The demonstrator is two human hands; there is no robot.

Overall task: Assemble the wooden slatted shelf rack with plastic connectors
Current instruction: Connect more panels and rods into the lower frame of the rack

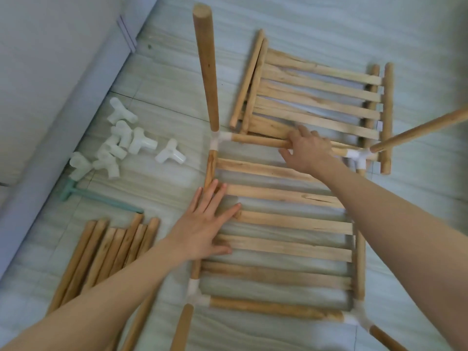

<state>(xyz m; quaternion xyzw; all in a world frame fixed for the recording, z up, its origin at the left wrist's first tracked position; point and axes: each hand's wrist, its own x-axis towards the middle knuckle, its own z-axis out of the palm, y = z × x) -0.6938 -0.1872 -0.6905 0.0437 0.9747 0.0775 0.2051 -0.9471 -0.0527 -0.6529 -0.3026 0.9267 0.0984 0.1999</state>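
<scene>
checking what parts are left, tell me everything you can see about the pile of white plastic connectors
The pile of white plastic connectors lies loose on the pale floor, left of the slatted shelf and beside a grey wall. They look like translucent white plastic, each with short tube sockets branching in several directions. Most are heaped touching one another; one sits slightly apart on the right. Neither hand touches them.
</scene>
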